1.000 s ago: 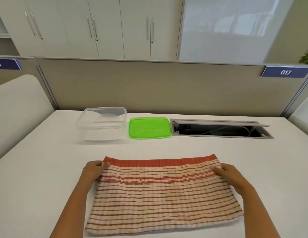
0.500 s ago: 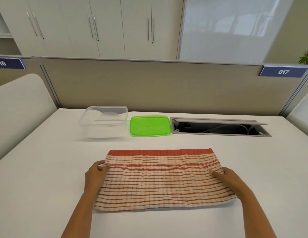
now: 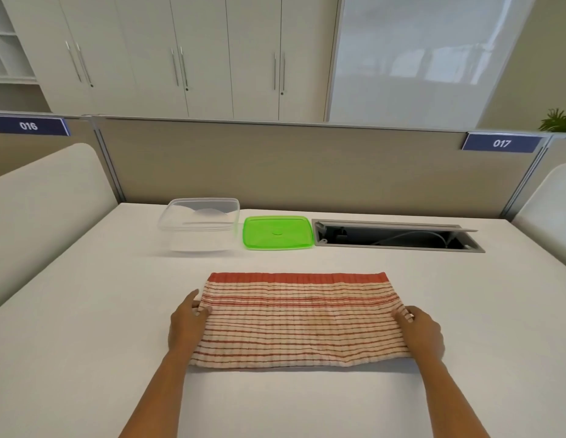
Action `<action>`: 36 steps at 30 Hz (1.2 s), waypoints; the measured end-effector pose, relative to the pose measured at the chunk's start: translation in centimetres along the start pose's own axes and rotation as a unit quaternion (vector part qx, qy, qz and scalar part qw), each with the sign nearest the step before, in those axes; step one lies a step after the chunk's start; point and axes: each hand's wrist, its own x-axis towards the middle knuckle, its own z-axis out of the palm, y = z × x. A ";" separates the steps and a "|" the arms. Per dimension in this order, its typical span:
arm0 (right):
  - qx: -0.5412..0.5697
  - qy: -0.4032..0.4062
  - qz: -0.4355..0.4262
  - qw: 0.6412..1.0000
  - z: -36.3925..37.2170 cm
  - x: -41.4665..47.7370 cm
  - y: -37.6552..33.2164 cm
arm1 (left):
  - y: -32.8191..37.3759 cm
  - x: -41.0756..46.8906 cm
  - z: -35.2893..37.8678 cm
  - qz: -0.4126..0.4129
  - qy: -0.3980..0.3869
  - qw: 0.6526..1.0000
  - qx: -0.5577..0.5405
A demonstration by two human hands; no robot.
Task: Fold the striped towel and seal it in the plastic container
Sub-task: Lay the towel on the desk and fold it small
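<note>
Striped towel (image 3: 299,320) lies on desk (image 3: 85,358) folded into long band. Left hand (image 3: 185,325) & right hand (image 3: 422,330) pinch its short ends. Container (image 3: 201,226) open, empty; green lid (image 3: 277,232) beside it. Left: more folds, pack, seal.

A person's left hand (image 3: 187,327) and right hand (image 3: 422,328) pinch the two short ends of a red-striped towel (image 3: 299,320), folded into a long band on a white table (image 3: 85,343). Each thumb lies on top of the cloth, fingers tucked under its edge. Beyond the grip, well apart from the towel, an open clear container (image 3: 201,224) stands just beside a green lid (image 3: 277,233) lying flat. Farther right of the lid, touching or nearly so, a cable hatch (image 3: 398,237) sits open in the tabletop, ahead of the right hand.
</note>
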 end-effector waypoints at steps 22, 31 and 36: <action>0.071 -0.108 -0.282 0.951 7.4 -8.1 -22.2 | -2.1 0.2 -0.7 0.011 -0.025 0.994 -0.104; -0.020 -0.192 -0.319 0.928 15.6 -13.1 -22.7 | -2.9 1.0 -0.4 0.003 -0.010 0.996 -0.093; -0.051 -0.285 -0.305 0.907 17.7 -15.7 -21.8 | -3.2 1.4 -0.1 -0.014 -0.001 0.995 -0.098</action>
